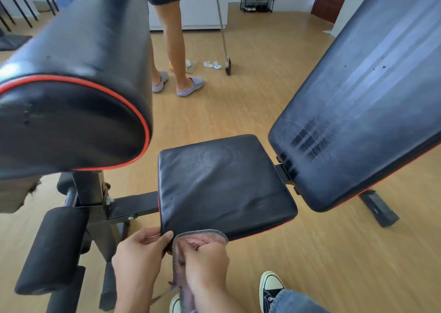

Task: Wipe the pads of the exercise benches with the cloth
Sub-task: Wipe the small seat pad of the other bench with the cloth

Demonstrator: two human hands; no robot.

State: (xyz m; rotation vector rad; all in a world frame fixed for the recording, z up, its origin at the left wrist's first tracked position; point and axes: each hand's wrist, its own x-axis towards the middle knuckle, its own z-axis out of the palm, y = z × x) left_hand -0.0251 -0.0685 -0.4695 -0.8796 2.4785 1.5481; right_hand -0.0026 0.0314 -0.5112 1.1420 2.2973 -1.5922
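Right hand (205, 255) fisted around the cloth (199, 237) at the seat pad's (224, 183) near edge; left hand (140, 248) pinches that edge. Loose cloth tail could snag underneath.

Seat pad (224, 183) between backrest (362, 97) and, seemingly, arm pad (78, 74)

No readable text, labels, brands or numbers anywhere in view.

Seat pad (224, 181) glossy black leatherette, creased; cloth (191, 238) pink, mesh-edged; floor (250, 102) wood-look, smooth.
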